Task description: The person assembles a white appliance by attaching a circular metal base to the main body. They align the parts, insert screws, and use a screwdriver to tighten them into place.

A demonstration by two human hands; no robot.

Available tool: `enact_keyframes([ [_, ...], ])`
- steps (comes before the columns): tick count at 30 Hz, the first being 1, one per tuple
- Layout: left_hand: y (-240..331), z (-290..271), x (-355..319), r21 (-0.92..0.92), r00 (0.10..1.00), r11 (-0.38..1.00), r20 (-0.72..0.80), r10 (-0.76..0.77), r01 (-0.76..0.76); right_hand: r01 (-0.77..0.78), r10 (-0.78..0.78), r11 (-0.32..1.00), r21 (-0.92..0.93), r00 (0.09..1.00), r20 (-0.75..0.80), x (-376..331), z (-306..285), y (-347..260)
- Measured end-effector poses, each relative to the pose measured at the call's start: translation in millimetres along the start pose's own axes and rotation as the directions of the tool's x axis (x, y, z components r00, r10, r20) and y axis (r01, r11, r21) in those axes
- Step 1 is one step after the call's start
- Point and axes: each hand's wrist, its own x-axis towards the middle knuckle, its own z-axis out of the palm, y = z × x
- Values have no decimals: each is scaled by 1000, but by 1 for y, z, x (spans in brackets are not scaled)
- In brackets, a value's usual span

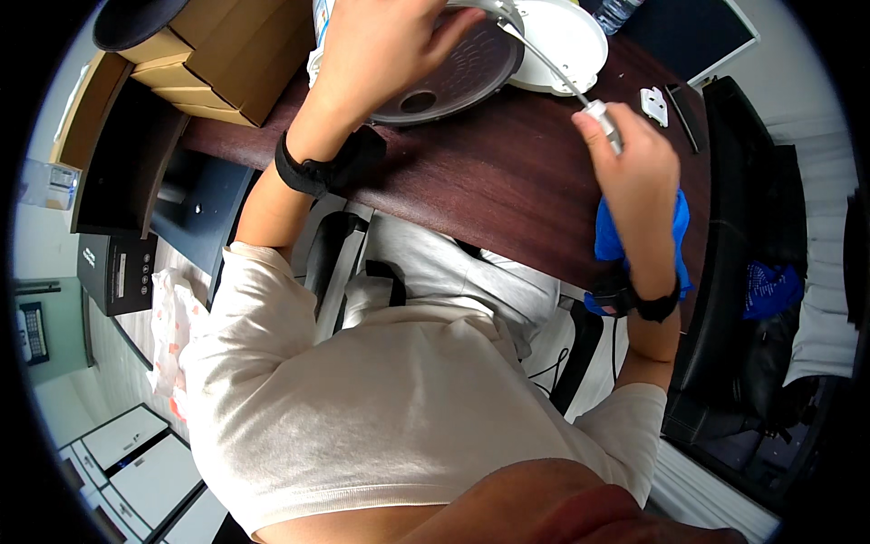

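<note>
My left hand [385,45] rests on top of a round grey metal lid [453,77] with a dimpled underside, holding it tilted on the dark wooden desk [489,172]. My right hand [634,159] grips the silver handle of a screwdriver [580,95]. Its thin shaft reaches up and left to the lid's rim. Behind the lid stands a round white appliance body [566,41]. Both wrists wear black bands.
Cardboard boxes [227,54] are stacked at the desk's left end. A blue cloth [609,240] lies under my right forearm. A small white plastic part [653,104] sits at the right, beside a black chair [752,272]. A black box [118,272] stands on the floor.
</note>
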Motion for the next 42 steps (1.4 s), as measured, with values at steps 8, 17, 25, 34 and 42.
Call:
enact_keyframes([
  [8, 2, 1, 3, 17, 999, 999, -17, 30, -30, -134, 99, 984, 117, 960, 262, 20, -13, 19],
  [17, 8, -2, 9, -4, 998, 1000, 58, -16, 16, -864, -98, -220, 453, 481, 871, -9, 22, 2],
  [25, 2, 2, 4, 27, 1000, 1000, 24, -9, 9, -819, 92, 96, 565, 573, 814, -11, 21, 10],
  [34, 1, 0, 1, 19, 1000, 1000, 21, -14, 14, -158, 132, 962, 223, 983, 129, -12, 14, 11],
  [42, 0, -1, 1, 25, 1000, 1000, 19, -17, 16, 59, -58, 998, 18, 996, -62, 1, 6, 14],
])
